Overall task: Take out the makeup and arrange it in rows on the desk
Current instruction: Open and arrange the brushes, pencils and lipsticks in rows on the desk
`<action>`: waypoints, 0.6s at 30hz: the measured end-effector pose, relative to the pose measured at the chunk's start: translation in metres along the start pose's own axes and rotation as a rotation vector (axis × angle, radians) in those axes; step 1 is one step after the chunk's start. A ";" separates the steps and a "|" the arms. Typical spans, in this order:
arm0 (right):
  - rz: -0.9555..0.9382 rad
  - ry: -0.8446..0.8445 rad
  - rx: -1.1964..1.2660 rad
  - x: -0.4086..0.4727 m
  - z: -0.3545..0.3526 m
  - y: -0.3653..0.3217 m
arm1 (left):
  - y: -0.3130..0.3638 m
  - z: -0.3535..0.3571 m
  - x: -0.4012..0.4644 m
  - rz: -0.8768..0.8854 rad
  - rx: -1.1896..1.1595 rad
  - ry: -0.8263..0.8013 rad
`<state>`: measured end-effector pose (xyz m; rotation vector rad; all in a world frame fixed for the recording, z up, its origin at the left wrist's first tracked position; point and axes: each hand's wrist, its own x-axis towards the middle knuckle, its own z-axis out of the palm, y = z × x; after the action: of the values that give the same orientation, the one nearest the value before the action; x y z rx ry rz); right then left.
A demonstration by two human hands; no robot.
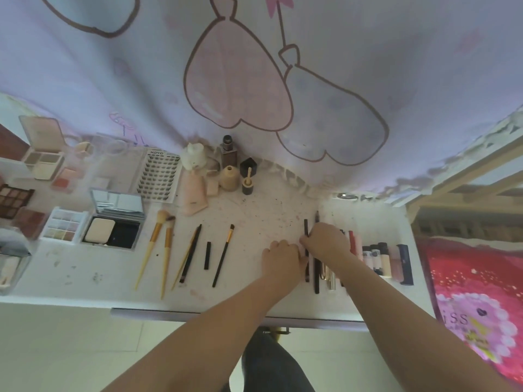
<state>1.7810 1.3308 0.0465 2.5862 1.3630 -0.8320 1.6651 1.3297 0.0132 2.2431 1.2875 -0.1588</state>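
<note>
Curtain (283, 80): pale lilac cloth with large cartoon outlines in pink and grey-blue, hanging along the far edge of the desk.

Desk (254, 210): white top, speckled with dark crumbs and smudges; pale floor tiles show below its near edge.

Red bag (475, 301): off the desk's right edge, glossy, with a pink scalloped badge lettered "iSS"; the rest of the wording is unreadable.

Lash tray (159, 176): far-left area, white card headed "XOYO", rows of dark lash clusters.

Powder compact (113, 224): left part, lid raised with mirror, pale cake beside a dark well. Eyeshadow palette (64, 225): just left of it, pastel pans.

Bottles (229, 162): cluster at the far edge's middle, including a dark-capped square bottle, a round beige pot and a small black pot.

Brushes (167, 244): row near the front edge, left of centre, two gold-handled, then slim dark brushes and a short black stick.

Lip tubes (385, 258): row at the right edge, side by side, pale to navy; labels too small to read.

Left hand (281, 257): knuckles up, fingers curled on the desk just beside the right hand; whether it holds anything cannot be told.

Right hand (328, 240): fingers curled, pinching a black pencil (306, 230) lying among slim pencils right of centre.
</note>
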 end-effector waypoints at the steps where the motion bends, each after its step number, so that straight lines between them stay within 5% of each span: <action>1: 0.013 -0.035 0.114 0.001 -0.004 -0.001 | -0.001 -0.005 0.000 -0.026 -0.108 -0.023; 5: -0.007 -0.142 0.491 -0.004 -0.019 -0.011 | -0.013 -0.031 -0.006 -0.044 -0.565 -0.135; 9: -0.022 -0.246 0.932 -0.013 -0.036 -0.023 | -0.032 -0.055 -0.021 0.041 -0.539 -0.116; 14: -0.030 -0.301 1.126 -0.023 -0.040 -0.048 | -0.052 -0.093 -0.039 0.058 -0.656 -0.125; 18: 0.140 -0.147 1.526 -0.013 -0.049 -0.048 | -0.073 -0.108 -0.060 0.073 -0.613 -0.359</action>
<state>1.7576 1.3662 0.1016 3.1814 0.3685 -2.7095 1.5549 1.3679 0.0968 1.6422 0.9033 -0.1126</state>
